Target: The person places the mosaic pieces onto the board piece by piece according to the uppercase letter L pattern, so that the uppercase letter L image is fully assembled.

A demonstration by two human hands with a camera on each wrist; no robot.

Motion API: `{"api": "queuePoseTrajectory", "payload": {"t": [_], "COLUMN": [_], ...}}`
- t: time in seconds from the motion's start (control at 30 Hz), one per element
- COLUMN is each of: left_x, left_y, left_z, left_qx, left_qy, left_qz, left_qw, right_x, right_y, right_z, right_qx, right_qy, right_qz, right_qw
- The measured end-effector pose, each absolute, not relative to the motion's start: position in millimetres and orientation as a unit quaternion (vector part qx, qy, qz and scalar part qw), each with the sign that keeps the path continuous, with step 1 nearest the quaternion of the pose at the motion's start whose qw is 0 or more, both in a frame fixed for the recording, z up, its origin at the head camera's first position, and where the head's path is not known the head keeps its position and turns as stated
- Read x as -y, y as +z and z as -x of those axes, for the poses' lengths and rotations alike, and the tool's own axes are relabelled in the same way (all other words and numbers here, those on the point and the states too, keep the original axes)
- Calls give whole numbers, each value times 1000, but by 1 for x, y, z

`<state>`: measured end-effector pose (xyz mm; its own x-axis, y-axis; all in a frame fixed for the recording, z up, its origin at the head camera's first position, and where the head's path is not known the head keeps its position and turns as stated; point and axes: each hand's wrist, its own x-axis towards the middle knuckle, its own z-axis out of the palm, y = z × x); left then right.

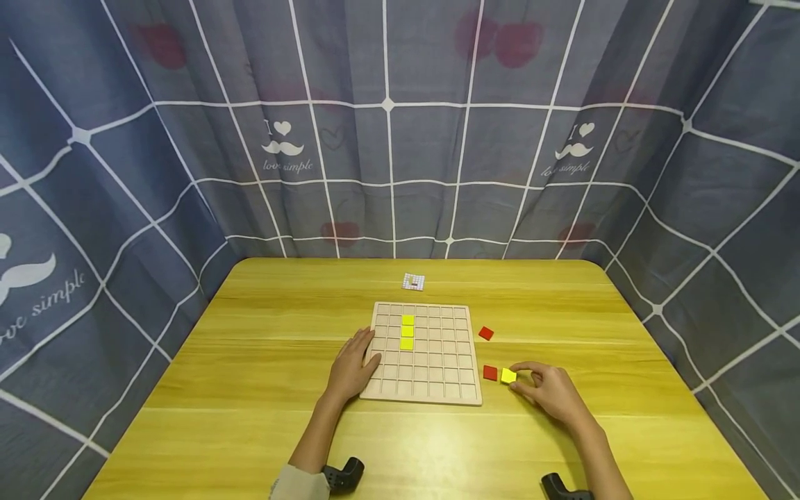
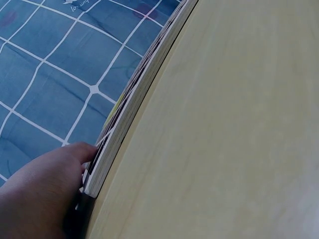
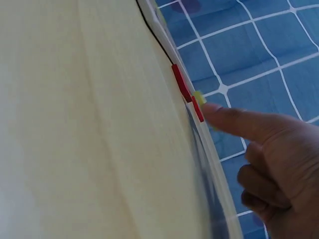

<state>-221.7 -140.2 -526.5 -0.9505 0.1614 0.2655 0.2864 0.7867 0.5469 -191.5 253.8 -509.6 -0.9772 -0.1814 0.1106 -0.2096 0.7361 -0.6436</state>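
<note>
A pale wooden grid board [image 1: 428,375] lies on the table, with three yellow square tiles [image 1: 407,332] in one column of its cells. At the board's left edge rests my left hand [image 1: 352,366], fingers extended and thumb over the rim. In the left wrist view this hand [image 2: 47,181] touches the board's side [image 2: 130,107]. Right of the board, my right hand [image 1: 550,392] pinches a yellow tile [image 1: 509,376] between thumb and index finger. Beside that tile lies a red tile [image 1: 490,373]. The right wrist view shows the yellow tile [image 3: 199,97] partly hidden by the hand [image 3: 279,159].
Another red tile [image 1: 486,333] lies farther back, right of the board. Behind the board is a small printed pattern card [image 1: 413,281]. A grid-patterned curtain [image 1: 425,139] surrounds the wooden table [image 1: 250,389] at the back and sides.
</note>
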Motion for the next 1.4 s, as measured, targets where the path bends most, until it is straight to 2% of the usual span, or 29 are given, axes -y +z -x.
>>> {"api": "queuePoseTrajectory", "payload": {"t": [0.33,0.6,1.0,1.4], "left_x": [141,141,140,140], "left_y": [-527,-529,-528,-527], "left_z": [221,221,220,220], "left_qx": [938,938,937,938], "left_qy": [-308,-306,-309,-306], "left_qz": [118,119,119,117], "left_qw": [104,112,112,110], "right_x": [-218,-165,-102,-85], "right_y": [-495,-502,-510,-519], "right_z": [212,230,240,245], "right_qx": [909,878,889,896], "right_qy": [367,399,372,351], "right_qz": [-180,-259,-264,-266], "right_qw": [77,57,40,61]}}
